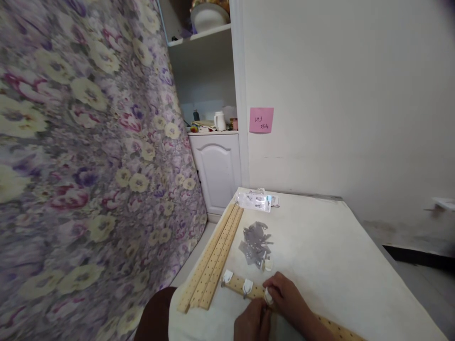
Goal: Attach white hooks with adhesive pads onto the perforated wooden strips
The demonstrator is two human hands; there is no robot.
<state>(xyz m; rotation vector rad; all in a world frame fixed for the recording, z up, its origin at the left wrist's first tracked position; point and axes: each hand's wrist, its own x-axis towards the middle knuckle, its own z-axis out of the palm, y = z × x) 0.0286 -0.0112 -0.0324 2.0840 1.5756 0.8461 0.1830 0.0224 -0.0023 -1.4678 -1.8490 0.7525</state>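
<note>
A perforated wooden strip [236,284] lies slantwise near the table's front, running under my hands toward the lower right. Two white hook-like clips sit on it, one clip [228,276] at its far-left end and another clip [248,286] a little to the right. My right hand [289,296] is closed with its fingers on a third white clip [268,297] on the strip. Just below that clip, my left hand [250,323] has its fingers pinched together; whatever they hold is hidden. Loose white pieces [267,264] lie just beyond my right hand.
Several perforated wooden strips [216,258] lie side by side along the table's left edge. Beyond the loose white pieces is a pile of thin grey pieces [255,241]. Clear packaging [254,201] rests at the far end. A floral curtain [106,166] hangs at left.
</note>
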